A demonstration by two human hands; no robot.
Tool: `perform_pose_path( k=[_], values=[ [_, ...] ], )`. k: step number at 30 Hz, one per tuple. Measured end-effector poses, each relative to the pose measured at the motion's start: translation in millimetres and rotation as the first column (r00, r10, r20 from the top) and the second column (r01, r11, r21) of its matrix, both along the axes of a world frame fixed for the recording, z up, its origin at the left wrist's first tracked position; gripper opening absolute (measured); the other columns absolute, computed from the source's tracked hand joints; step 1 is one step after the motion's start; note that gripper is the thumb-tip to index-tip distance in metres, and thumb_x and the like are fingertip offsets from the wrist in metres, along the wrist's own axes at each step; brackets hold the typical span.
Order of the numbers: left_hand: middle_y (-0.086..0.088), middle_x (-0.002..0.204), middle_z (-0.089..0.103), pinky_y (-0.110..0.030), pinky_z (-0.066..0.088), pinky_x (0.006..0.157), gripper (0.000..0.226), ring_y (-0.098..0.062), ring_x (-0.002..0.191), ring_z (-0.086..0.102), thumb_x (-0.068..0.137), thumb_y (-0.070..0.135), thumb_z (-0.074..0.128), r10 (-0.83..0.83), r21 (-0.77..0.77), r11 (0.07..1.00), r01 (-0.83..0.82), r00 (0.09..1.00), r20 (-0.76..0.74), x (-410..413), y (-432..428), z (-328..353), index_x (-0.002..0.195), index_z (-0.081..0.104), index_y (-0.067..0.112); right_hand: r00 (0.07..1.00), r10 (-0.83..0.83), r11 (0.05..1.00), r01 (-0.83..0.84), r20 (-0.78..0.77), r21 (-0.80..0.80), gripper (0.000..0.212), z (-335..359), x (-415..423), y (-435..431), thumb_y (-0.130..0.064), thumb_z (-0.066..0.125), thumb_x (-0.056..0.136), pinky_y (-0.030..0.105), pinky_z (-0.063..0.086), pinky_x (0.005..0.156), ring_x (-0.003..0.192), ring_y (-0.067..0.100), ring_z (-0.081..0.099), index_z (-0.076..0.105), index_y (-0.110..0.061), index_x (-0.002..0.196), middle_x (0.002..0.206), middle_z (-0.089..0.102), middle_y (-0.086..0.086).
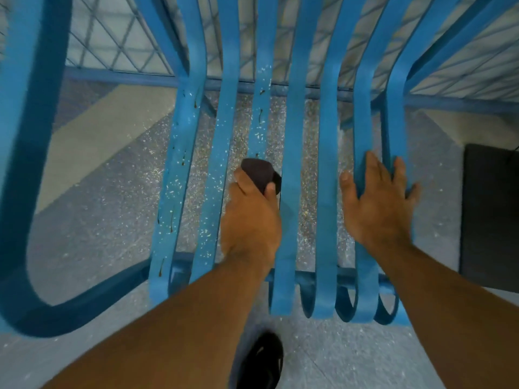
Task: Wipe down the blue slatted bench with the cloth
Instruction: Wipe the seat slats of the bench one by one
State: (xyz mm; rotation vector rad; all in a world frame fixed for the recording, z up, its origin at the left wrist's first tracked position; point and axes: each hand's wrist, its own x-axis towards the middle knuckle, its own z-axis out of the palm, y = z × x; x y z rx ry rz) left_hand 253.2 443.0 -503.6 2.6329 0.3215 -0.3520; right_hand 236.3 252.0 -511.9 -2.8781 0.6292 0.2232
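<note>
Left hand [251,220] grips a dark wadded cloth [259,175], fingers curled round it, on the third slat from the left of the blue slatted bench [327,164], about mid-seat. Right hand [379,203] holds nothing and rests flat, fingers spread, across the two rightmost slats. White specks and dark streaks mark the left slats.

Looks like a public or institutional spot, yard or court type, not a home. Painted blue metal bench [327,164] with bent strap slats and a heavy tube frame [16,164], and a blue wire-mesh fence [112,43] right behind it. Floor [98,220] is hard speckled grey with a pale painted stripe [92,141]; a dark mat [490,209] lies at the right.
</note>
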Motion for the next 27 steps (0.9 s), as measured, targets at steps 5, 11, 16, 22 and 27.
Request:
perform_pose_path(
  k=[5,11,16,22,27],
  values=[
    [-0.010,0.124,0.048,-0.043,0.053,0.066,0.064,-0.031,0.091,0.062,0.095,0.052,0.031,-0.030,0.080,0.996,0.033,0.999,-0.037,-37,9,7,0.144,0.012,0.016,1.000,-0.013,1.000,0.013,0.008,0.024,0.071,3,-1,0,-0.063,0.019,0.097,0.061,0.003,0.116,0.149,0.024,-0.001,0.016,-0.019,0.153,0.149,0.042,0.011],
    [0.003,0.074,0.054,-0.027,0.038,0.048,0.046,-0.018,0.059,0.053,0.090,0.066,0.036,0.092,0.013,0.996,-0.091,0.992,-0.091,7,4,2,0.097,0.037,0.020,1.000,-0.021,0.999,0.020,0.018,0.049,0.077,4,1,1,-0.067,0.020,0.093,0.062,0.004,0.115,0.148,0.025,0.002,0.019,-0.018,0.152,0.146,0.046,0.010],
    [-0.009,0.107,0.059,-0.040,0.052,0.063,0.052,-0.028,0.087,0.060,0.095,0.054,0.035,0.071,0.015,0.997,-0.071,0.997,-0.005,23,-5,-2,0.122,0.038,0.010,1.000,-0.002,1.000,0.002,0.001,0.023,0.084,4,0,1,-0.076,0.015,0.089,0.063,0.005,0.115,0.148,0.025,0.002,0.017,-0.020,0.152,0.154,0.035,0.006],
    [-0.015,0.134,0.042,-0.040,0.058,0.073,0.066,-0.030,0.106,0.058,0.096,0.037,0.042,-0.116,0.105,0.987,0.118,0.993,-0.023,-19,7,4,0.147,0.008,0.012,0.996,0.070,0.997,-0.070,-0.058,-0.010,0.078,3,1,-1,-0.074,0.008,0.091,0.066,0.002,0.113,0.148,0.029,-0.003,0.005,-0.028,0.153,0.162,0.011,0.001],
    [0.001,0.077,0.058,-0.031,0.046,0.050,0.046,-0.020,0.064,0.057,0.092,0.061,0.038,0.128,-0.032,0.991,-0.131,0.988,-0.087,48,-10,-3,0.103,0.044,0.017,0.985,0.162,0.987,-0.163,-0.055,-0.006,0.073,0,2,0,-0.068,0.004,0.094,0.065,-0.001,0.114,0.149,0.028,-0.001,0.005,-0.026,0.153,0.162,0.007,0.003]
  ],
)
